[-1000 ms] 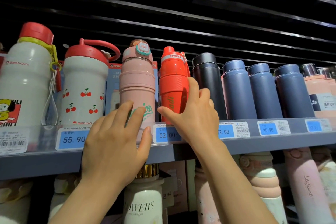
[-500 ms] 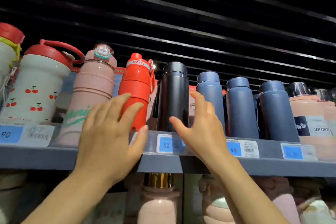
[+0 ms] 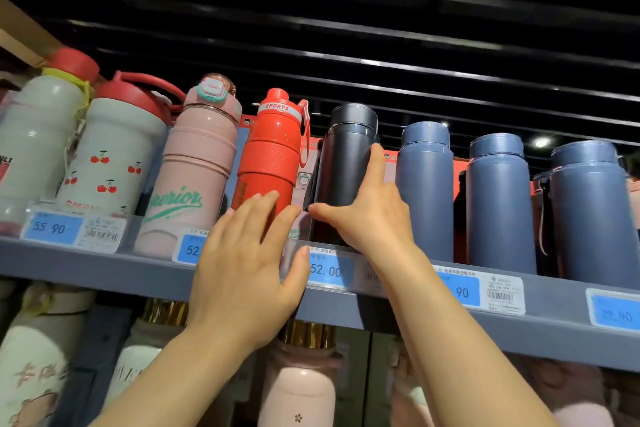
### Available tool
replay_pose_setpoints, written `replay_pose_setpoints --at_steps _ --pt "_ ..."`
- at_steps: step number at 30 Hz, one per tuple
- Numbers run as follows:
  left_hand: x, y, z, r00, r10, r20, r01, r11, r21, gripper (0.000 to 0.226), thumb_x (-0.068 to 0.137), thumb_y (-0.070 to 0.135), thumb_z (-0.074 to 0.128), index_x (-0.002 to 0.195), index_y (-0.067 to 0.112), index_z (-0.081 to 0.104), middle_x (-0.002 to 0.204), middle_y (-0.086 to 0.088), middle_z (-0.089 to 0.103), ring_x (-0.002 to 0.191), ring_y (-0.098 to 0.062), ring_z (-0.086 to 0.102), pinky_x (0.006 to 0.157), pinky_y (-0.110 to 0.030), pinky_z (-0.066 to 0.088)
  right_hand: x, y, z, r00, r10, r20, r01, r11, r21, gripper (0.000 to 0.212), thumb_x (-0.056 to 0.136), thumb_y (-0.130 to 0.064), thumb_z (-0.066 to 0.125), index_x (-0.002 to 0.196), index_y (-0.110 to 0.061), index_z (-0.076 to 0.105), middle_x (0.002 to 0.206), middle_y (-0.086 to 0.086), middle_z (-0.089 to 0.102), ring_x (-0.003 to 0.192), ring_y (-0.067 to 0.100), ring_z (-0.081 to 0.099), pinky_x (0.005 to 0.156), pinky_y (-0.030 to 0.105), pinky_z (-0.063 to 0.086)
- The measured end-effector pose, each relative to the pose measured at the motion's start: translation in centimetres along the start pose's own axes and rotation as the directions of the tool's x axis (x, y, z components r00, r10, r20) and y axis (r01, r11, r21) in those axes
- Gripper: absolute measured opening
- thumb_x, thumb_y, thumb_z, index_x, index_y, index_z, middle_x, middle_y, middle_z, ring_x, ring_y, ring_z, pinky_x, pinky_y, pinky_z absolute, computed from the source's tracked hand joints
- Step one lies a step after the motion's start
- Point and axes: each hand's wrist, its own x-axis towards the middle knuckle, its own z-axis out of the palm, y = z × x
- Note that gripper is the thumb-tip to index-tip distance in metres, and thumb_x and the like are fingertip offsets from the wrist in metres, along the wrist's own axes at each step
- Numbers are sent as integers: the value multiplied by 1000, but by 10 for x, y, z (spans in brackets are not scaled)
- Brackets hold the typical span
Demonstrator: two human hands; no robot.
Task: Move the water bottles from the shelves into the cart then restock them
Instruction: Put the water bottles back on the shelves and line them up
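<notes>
We had right hand [image 3: 369,215] wrapped round black bottle [image 3: 346,166], upright on shelf [image 3: 104,270] between red bottle [image 3: 270,156] and blue bottle [image 3: 426,191]. Left hand [image 3: 242,267] flat, fingers straight against red bottle. Best we lifted straight, clear of neighbours.

Dim overhead, soft wide-angle blur

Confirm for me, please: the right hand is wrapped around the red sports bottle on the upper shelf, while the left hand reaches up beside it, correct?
Not quite. In the head view the right hand is wrapped around the black bottle, not the red sports bottle, which stands just to its left on the upper shelf. The left hand does reach up beside it, fingers straight, in front of the red bottle.
</notes>
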Motion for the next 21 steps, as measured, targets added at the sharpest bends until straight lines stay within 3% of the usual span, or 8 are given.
replay_pose_setpoints --at_steps 7,11,13,16,21 --pt "0 0 2 1000 3 4 -3 1000 5 52 86 44 37 128 18 54 133 -7 55 126 -29 49 104 -46 36 -4 18 -15 999 -54 -1 53 980 194 110 71 -46 74 149 -38 -3 146 6 39 120 26 52 94 36 41" --pt "0 1 2 1000 7 1 -7 1000 -2 52 86 44 37 127 17 56 132 -8 55 126 -30 49 103 -47 36 -10 18 -18 997 -71 -3 71 988 138 105 76 -50 70 150 -36 -4 144 5 43 118 26 53 92 34 41" --pt "0 1 2 1000 10 3 -10 1000 -3 52 86 44 37 126 17 56 132 -8 55 126 -30 49 104 -47 36 -16 15 -18 996 -84 -39 85 996 41 108 75 -59 68 151 -32 -4 145 6 40 124 27 47 95 36 40" --pt "-1 0 4 1000 12 -7 -12 1000 -3 51 86 43 38 126 17 56 132 -9 55 126 -30 49 104 -47 36 -25 10 -13 991 -96 -88 86 990 -113 112 73 -64 68 150 -32 -6 138 8 39 116 29 51 89 37 42" --pt "-1 1 3 999 21 -28 -21 1000 2 51 86 42 39 126 16 56 131 -10 56 124 -31 50 102 -48 38 -23 9 -10 994 -77 -75 73 996 -50 106 77 -52 71 150 -34 -4 135 10 41 115 30 51 84 33 39"
